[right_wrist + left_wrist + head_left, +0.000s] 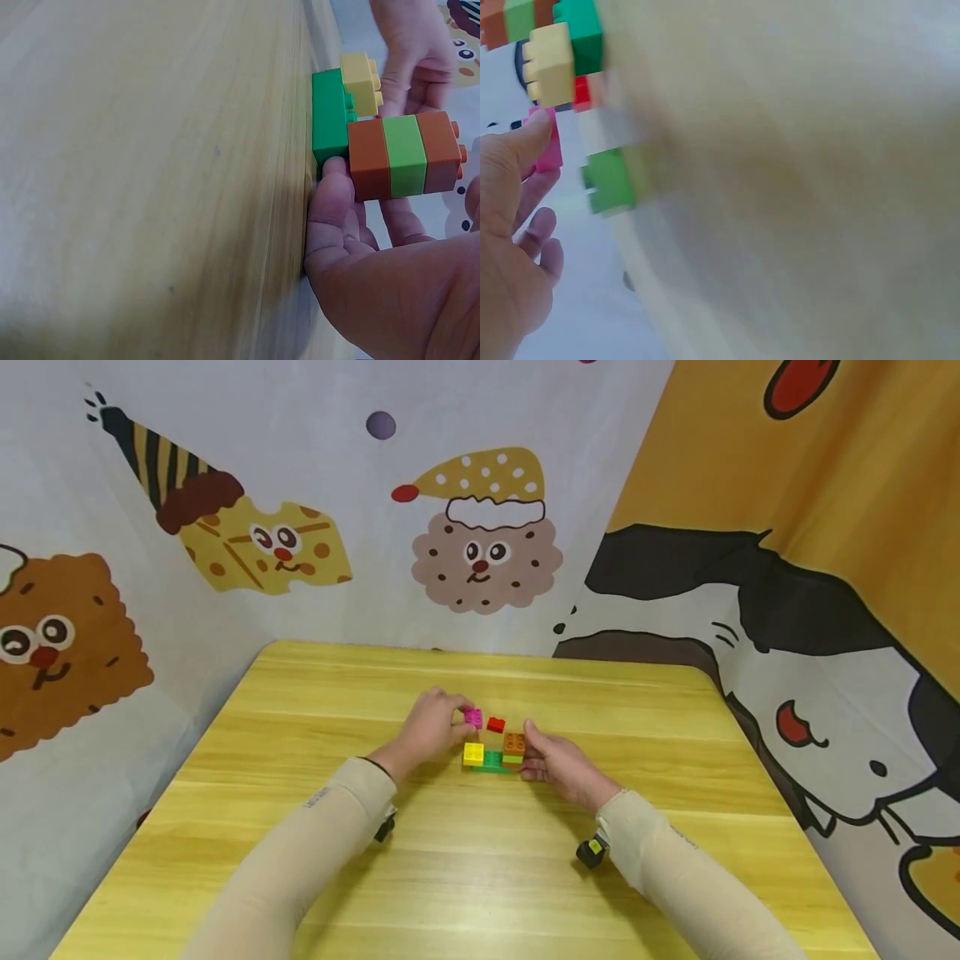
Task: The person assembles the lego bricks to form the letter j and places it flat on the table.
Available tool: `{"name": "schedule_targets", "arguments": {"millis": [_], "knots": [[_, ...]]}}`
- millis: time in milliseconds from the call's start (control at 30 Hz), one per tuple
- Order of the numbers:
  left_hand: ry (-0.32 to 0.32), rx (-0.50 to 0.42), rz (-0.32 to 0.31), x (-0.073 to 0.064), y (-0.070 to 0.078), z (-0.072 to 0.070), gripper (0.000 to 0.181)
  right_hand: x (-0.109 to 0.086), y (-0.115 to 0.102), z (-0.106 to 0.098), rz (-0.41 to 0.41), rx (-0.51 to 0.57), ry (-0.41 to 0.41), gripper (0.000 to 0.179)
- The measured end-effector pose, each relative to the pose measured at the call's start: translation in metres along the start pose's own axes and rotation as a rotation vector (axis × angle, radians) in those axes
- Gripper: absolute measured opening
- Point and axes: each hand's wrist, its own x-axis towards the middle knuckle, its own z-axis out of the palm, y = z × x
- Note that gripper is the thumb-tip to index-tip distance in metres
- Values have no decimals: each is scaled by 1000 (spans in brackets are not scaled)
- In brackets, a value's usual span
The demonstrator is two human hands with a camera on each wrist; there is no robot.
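Observation:
My left hand (pixel 432 727) pinches a pink toy brick (pixel 472 718) between thumb and fingertips; the left wrist view shows this pink brick (pixel 551 142) beside the thumb. Just nearer stands a joined group: a long green brick (pixel 492 761) at the bottom, a yellow brick (pixel 473 754) on its left end, and a brown and light green stack (pixel 513 745) on its right. My right hand (pixel 562 767) holds the right end of this group, its thumb against the green brick (pixel 328 112) in the right wrist view. The stack (pixel 405 156) shows brown, light green, brown layers.
A small red brick (pixel 496 725) lies behind the group, between the hands. Near the left hand a loose light green brick (pixel 610 180) sits on the table; the hand hides it in the head view. The wooden table (pixel 480 877) ends at a printed cloth (pixel 330 618).

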Motion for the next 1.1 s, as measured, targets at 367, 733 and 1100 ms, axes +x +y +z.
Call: {"name": "schedule_targets", "arguments": {"millis": [367, 733, 1100], "knots": [[36, -151, 50, 4, 35, -17, 41, -2, 2, -2, -20, 8, -12, 81], [-7, -130, 106, 2, 51, -16, 42, 0, 1, -1, -10, 35, 7, 92], [-76, -154, 144, -5, 58, -11, 37, -1, 3, -2, -13, 25, 10, 87]]}}
